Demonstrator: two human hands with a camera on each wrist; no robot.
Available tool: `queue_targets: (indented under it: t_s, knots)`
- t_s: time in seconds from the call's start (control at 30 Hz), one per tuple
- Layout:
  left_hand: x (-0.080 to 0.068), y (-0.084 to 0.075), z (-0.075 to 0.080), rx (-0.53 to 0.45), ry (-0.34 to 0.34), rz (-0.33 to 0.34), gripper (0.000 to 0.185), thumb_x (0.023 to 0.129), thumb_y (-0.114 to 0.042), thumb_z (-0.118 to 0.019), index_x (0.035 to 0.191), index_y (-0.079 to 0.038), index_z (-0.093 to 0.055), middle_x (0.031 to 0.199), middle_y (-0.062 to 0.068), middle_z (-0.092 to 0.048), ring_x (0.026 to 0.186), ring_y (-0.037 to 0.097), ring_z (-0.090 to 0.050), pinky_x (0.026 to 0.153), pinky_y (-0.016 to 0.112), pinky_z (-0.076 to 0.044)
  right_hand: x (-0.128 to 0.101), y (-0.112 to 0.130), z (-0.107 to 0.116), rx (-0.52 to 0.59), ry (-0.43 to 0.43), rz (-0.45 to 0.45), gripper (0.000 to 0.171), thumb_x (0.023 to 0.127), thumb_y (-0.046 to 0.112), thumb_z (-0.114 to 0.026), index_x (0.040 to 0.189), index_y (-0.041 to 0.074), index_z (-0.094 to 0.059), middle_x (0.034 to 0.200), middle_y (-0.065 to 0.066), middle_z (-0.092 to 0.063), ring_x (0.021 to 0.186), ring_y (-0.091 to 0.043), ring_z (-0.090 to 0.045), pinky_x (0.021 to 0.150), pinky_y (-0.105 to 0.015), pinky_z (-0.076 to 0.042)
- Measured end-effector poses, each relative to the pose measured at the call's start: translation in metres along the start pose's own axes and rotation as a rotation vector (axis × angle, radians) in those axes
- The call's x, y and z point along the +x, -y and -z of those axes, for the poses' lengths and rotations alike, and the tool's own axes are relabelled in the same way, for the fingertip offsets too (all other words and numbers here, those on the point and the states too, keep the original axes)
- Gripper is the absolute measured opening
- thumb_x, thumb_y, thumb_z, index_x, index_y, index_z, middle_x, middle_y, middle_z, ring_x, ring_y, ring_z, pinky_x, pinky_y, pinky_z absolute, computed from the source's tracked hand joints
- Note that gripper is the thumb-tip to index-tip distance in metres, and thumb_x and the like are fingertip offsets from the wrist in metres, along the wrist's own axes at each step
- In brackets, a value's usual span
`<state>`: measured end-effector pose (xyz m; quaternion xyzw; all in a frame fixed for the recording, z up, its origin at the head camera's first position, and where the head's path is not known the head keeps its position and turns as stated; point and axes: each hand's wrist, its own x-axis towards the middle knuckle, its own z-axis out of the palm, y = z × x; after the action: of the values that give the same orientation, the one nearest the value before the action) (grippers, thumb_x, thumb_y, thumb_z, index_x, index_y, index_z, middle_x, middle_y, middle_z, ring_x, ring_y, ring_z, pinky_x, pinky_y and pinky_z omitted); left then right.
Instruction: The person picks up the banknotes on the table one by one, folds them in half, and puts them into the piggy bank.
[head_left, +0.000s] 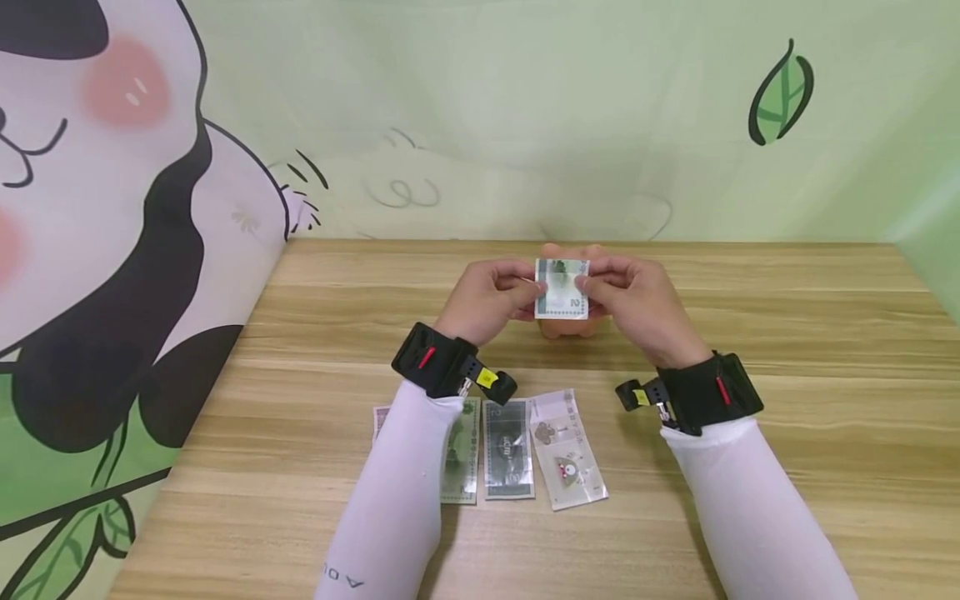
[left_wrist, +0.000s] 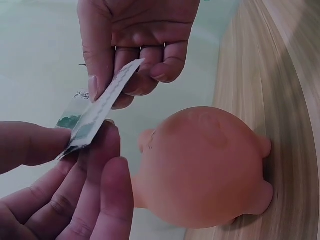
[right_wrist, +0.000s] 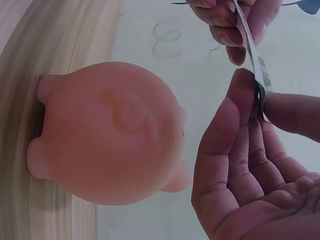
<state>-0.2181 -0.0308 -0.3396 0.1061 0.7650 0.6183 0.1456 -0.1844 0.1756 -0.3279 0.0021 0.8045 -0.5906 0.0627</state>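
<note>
A folded banknote (head_left: 562,292) with a green print and a 2 on it is held up between both hands. My left hand (head_left: 483,300) pinches its left edge between thumb and fingers. The right hand (head_left: 637,300) pinches the opposite edge the same way. Both wrist views show the note edge-on, its layers folded over. Just beyond and below the hands stands a pink piggy bank (left_wrist: 205,167), mostly hidden by the note and hands in the head view. Its curled tail (right_wrist: 131,112) shows in the right wrist view. No slot can be made out.
Nearer the person lie a green banknote (head_left: 461,454), a dark grey banknote (head_left: 509,450) and a pale banknote (head_left: 568,450). Another note (head_left: 380,417) is mostly covered by the left sleeve. A printed cloth backdrop (head_left: 480,125) rises behind the wooden table (head_left: 787,333).
</note>
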Motion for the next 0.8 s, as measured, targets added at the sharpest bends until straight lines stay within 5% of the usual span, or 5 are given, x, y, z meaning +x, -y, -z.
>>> queue_targets:
  t_s: [0.13,0.3,0.53,0.8]
  knots:
    - [-0.0003,-0.0003,0.0003,0.012,0.012,-0.002,0.022,0.100,-0.007,-0.066,0.120,0.002,-0.070,0.110,0.019,-0.076,0.085,0.021,-0.073,0.091,0.048,-0.063,0.0002,0.0006,0.0003,0.011,-0.019,0.010,0.031,0.105,0.016,-0.061,0.130,-0.003,-0.063,0.135,-0.015,-0.066,0.098,-0.006,-0.067,0.079,-0.021,-0.059]
    - [-0.0010,0.0001,0.0013,0.005,-0.011,-0.024,0.022,0.100,-0.004,-0.064,0.119,0.005,-0.069,0.110,0.023,-0.076,0.093,0.035,-0.074,0.089,0.045,-0.064,0.0002,-0.0002,-0.0001,0.016,-0.019,0.029,0.034,0.102,0.011,-0.063,0.132,-0.004,-0.062,0.118,-0.014,-0.072,0.091,-0.004,-0.068,0.077,-0.019,-0.059]
    - [-0.0001,0.0004,0.0016,-0.013,-0.022,-0.033,0.022,0.101,-0.003,-0.062,0.120,0.006,-0.068,0.110,0.025,-0.075,0.084,0.023,-0.074,0.082,0.035,-0.065,0.0003,-0.0004,-0.0003,0.001,-0.025,0.037,0.033,0.100,0.007,-0.063,0.131,-0.004,-0.062,0.108,-0.010,-0.073,0.088,-0.005,-0.067,0.076,-0.020,-0.059]
    - [-0.0009,0.0004,0.0022,-0.021,-0.015,-0.037,0.024,0.101,-0.002,-0.061,0.124,0.003,-0.067,0.109,0.024,-0.076,0.085,0.026,-0.074,0.081,0.036,-0.065,-0.0005,-0.0014,-0.0005,0.005,-0.032,0.038,0.032,0.100,0.007,-0.063,0.130,-0.004,-0.062,0.101,-0.002,-0.074,0.088,-0.005,-0.067,0.077,-0.020,-0.060]
